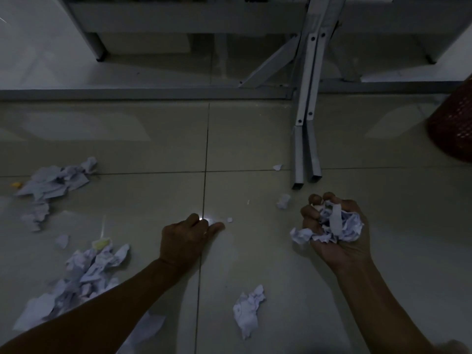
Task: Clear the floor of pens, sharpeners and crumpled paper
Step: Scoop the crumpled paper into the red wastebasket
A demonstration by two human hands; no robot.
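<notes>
My right hand (339, 231) is palm up and shut on a wad of crumpled paper (334, 224). My left hand (187, 238) rests on the tiled floor, thumb and fingers pinched on a small bright scrap (204, 220); another tiny scrap (229, 219) lies just right of it. Crumpled paper lies scattered: a ball (283, 201) left of my right hand, a larger piece (249, 310) near the front, a pile (58, 180) at far left, and a bigger heap (86, 272) beside my left forearm. Two small yellow objects (15, 184) (101, 243) lie among the piles.
Grey metal table legs (305, 154) stand on the floor ahead of my right hand, with a paper scrap (277, 167) beside them. A red mesh basket (453, 126) sits at the right edge. A metal frame bar (143, 94) crosses the floor further back. The scene is dim.
</notes>
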